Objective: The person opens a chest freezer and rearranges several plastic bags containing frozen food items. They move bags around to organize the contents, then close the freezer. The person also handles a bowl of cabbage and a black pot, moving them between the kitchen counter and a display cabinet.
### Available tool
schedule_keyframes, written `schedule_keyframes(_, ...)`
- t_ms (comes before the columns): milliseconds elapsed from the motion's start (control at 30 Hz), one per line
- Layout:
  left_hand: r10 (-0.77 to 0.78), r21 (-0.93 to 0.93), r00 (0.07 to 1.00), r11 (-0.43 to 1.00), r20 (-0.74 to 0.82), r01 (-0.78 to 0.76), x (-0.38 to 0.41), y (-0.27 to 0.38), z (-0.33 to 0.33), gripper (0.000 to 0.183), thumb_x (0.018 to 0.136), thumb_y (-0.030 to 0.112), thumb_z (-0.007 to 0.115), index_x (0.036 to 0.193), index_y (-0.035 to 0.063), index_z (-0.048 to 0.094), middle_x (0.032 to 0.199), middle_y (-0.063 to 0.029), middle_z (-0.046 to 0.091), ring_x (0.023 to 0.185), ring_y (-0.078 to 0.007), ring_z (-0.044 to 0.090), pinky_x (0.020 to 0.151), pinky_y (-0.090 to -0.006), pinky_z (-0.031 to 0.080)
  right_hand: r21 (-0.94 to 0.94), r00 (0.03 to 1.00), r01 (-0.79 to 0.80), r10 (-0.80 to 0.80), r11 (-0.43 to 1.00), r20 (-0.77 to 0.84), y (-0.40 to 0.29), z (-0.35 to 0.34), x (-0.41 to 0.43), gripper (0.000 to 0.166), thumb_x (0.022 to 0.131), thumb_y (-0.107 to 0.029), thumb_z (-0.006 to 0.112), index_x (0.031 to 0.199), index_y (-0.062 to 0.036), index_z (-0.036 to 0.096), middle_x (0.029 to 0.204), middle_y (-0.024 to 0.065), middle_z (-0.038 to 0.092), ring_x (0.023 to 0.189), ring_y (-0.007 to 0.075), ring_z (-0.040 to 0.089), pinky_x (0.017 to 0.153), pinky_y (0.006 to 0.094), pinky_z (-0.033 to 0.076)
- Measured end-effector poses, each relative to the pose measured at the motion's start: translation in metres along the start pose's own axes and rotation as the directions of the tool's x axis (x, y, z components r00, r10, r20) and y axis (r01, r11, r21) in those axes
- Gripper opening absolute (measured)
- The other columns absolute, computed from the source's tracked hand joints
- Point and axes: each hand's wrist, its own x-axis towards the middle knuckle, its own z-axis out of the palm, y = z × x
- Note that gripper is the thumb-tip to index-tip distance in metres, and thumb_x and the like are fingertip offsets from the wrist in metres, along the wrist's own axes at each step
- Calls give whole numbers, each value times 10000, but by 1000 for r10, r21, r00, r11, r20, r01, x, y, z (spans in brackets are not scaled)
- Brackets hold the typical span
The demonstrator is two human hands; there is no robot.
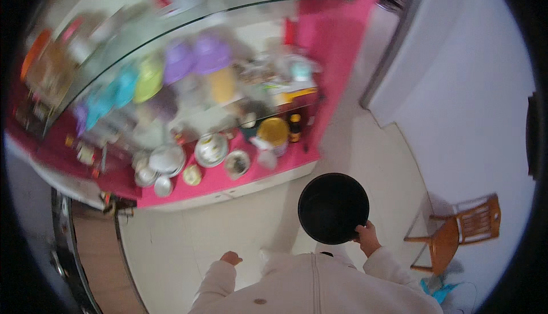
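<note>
A round black container (333, 208), dark inside, hangs in front of my body with its opening turned up. My right hand (367, 238) grips its rim at the lower right, thumb on the rim. My left hand (231, 258) hangs low over the floor, away from the container. It touches no object, and its fingers look curled, though whether they are fully closed cannot be made out. What lies at the bottom of the container is too dark to tell.
Ahead stands a pink shelf unit (338, 70) with a glass shelf, purple bowls (211, 53), a lidded dish (211, 149) and a dark bottle (295, 128). A wooden chair (445, 239) stands by the white wall at right. A doorway is at upper right.
</note>
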Motion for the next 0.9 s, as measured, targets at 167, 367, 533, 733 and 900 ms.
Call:
schedule_keyframes(167,364,303,925,899,-110,-317,82,152,-143,364,783,344,458,810,23,628,876,-171,598,888,-308,551,781,-385,439,206,990,107,-85,973,-117,0,-111,66,355,709,-28,463,1061,1,426,736,98,562,504,171,537,417,262,421)
schedule_keyframes(367,589,134,759,806,-277,-576,111,397,-253,292,740,334,548,720,43,566,734,-158,574,714,-314,554,629,-403,439,312,969,225,-177,923,-174,-47,-226,125,367,694,-27,490,1048,11,405,746,103,548,505,166,532,403,256,437)
schedule_keyframes(533,560,44,761,814,-326,-580,123,492,-337,288,748,300,488,782,26,569,783,-170,570,764,-350,547,703,-444,432,333,966,241,-191,912,-176,-130,-252,199,358,700,-25,480,1049,12,412,791,97,546,539,162,541,404,250,443)
schedule_keyframes(733,396,-143,829,865,-394,-481,198,525,-432,298,756,318,514,794,27,564,844,-194,580,804,-350,556,707,-448,425,317,981,184,-154,930,-117,-243,-229,314,343,696,-29,479,1034,10,435,772,94,547,540,164,535,407,257,437)
schedule_keyframes(900,457,-97,750,822,-478,-562,336,526,-483,362,761,323,526,993,47,562,975,-180,575,907,-328,543,777,-408,428,255,975,220,-203,942,-91,-361,-182,414,257,688,-35,485,943,-7,472,686,67,544,491,157,515,400,271,418)
